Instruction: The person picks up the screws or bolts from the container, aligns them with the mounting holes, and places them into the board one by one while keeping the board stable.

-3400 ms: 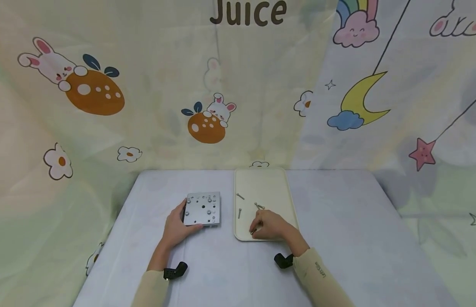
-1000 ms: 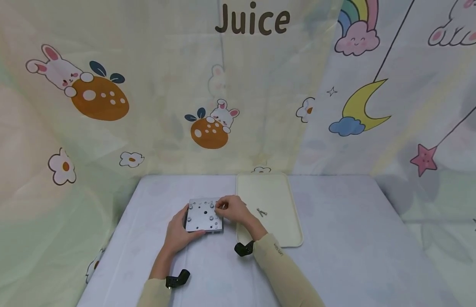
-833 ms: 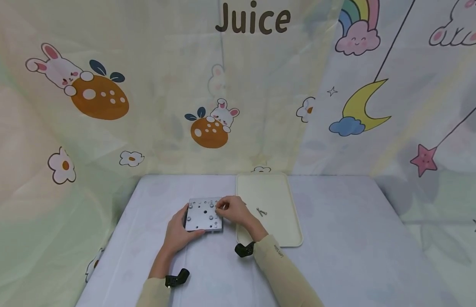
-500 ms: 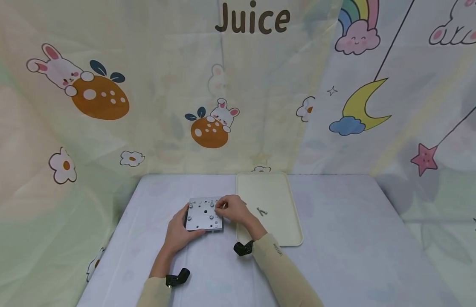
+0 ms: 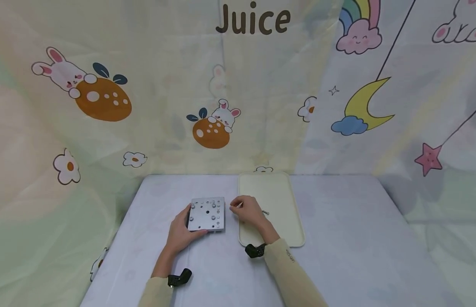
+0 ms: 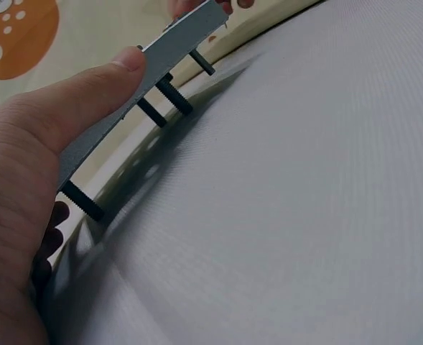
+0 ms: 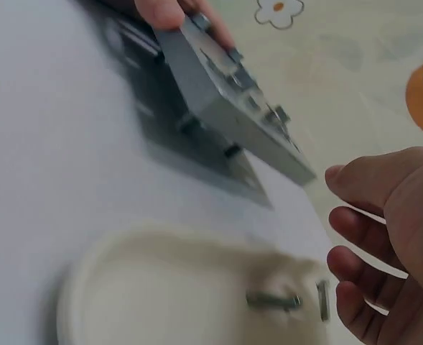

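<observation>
A square silver metal plate [image 5: 201, 218] dotted with holes and bolt heads is gripped at its left side and near edge by my left hand [image 5: 179, 232]. In the left wrist view, threaded bolts [image 6: 174, 97] stick out beneath the plate, which is raised above the table. My right hand [image 5: 248, 209] hovers right of the plate, over the tray's left part. In the right wrist view its thumb and loosely bent fingers stand apart, holding nothing visible. Loose bolts [image 7: 272, 300] lie in the cream tray [image 5: 265, 185]; the hand partly hides them in the head view.
A pale cloth covers the table [image 5: 341, 221], which stretches to the right of the tray. Behind its far edge hangs a curtain [image 5: 161, 128] printed with cartoon rabbits, fruit and a moon. Black wrist cameras [image 5: 255, 251] sit on both wrists.
My right hand first went from the tray to the plate's right edge, its fingertips together there. It has now drawn back rightward over the tray. My left hand keeps its grip on the plate.
</observation>
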### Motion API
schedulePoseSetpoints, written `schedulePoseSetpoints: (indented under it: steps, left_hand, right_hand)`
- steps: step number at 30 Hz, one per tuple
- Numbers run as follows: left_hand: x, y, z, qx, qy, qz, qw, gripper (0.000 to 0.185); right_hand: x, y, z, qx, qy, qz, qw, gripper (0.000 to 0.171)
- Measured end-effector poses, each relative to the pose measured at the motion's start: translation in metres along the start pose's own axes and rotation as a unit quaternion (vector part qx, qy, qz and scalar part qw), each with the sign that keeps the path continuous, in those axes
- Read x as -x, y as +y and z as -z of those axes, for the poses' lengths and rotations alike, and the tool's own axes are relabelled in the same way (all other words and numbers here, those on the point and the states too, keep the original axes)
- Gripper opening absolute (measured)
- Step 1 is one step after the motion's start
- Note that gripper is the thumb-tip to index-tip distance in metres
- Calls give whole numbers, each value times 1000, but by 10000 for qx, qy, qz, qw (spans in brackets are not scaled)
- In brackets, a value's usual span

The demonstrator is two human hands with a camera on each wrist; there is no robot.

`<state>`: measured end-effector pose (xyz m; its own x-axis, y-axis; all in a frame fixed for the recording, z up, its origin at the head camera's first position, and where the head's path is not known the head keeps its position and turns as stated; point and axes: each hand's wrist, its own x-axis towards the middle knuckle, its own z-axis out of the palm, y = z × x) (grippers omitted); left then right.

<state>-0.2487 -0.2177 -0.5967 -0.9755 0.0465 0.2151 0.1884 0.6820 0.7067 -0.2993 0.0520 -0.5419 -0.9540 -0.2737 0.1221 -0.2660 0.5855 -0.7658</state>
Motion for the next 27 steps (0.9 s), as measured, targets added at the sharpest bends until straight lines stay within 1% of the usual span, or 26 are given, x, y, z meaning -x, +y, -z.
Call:
schedulePoseSetpoints:
  steps: [2,5,9,13,16,21,24,27]
  left_hand:
    - [0,0,-1,-44,8,-12,10000,122]
    - [0,0,-1,-11,73,-33,10000,120]
    - [1,-1,0,-5,73,-58,10000,120]
    - [1,-1,-2,18,2,-54,10000,121]
    - [2,-2,-3,36,40,-43,10000,120]
    - [3,-2,-3,8,72,-28,10000,120]
    - [2,-1,-2,11,12,-13,10000,121]
    - [2,1,-2,40,-10,-16,10000,121]
  right_hand:
    - [6,10,8,-16,65,-54,10000,6]
    - [13,21,18,-143,142,1,9998,6]
    - [21,32,23,-145,216,-60,9996,5]
    - [28,36,22,198,387,-354,9984,5]
    - [31,34,19,434,451,-490,9968,6]
    - [33,30,14,822,520,-572,9936,9]
    - [34,29,12,1102,600,-649,9900,9]
    - [35,27,11,1225,672,-637,9881,10]
